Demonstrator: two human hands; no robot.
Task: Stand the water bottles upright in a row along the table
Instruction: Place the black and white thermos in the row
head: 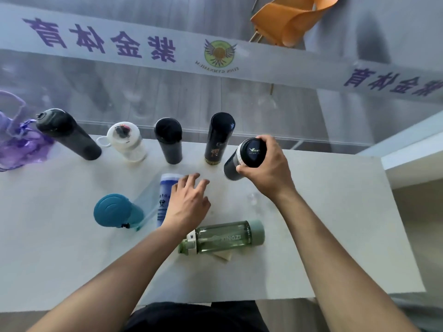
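Observation:
Several bottles stand upright along the far edge of the white table [335, 224]: a dark grey one [69, 136], a clear white-lidded one [127, 142], a black one [169, 142] and a black flask [219, 140]. My right hand [266, 168] grips the lid of a dark bottle [251, 153] at the right end of that row. My left hand [189, 202] hovers, fingers spread, over a blue-labelled clear bottle [165, 197] lying flat. A teal-lidded bottle [115, 210] stands beside it. A green bottle [225, 237] lies on its side near me.
A purple mesh bag [16, 144] sits at the table's far left. A folded beige paper [223, 256] lies under the green bottle. Behind the table is a glass wall with a printed banner [119, 44], and an orange chair [290, 17] beyond it.

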